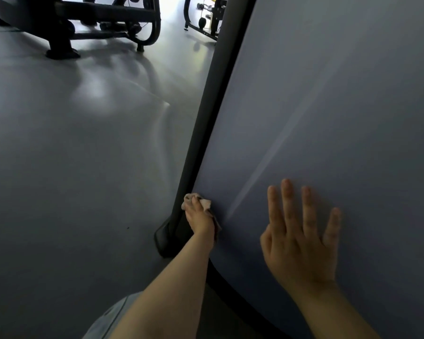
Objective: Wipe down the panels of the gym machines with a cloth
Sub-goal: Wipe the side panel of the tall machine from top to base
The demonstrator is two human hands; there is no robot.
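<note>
A large smooth grey-blue panel of a gym machine fills the right half of the view, edged on the left by a dark upright frame post. My left hand grips a small pinkish cloth and presses it against the panel's lower left edge, beside the post. My right hand lies flat on the panel lower right, fingers straight and spread, holding nothing.
The post ends in a dark foot on the glossy grey floor. Another black machine frame stands at the far left top, and a rack with weights shows at the top centre.
</note>
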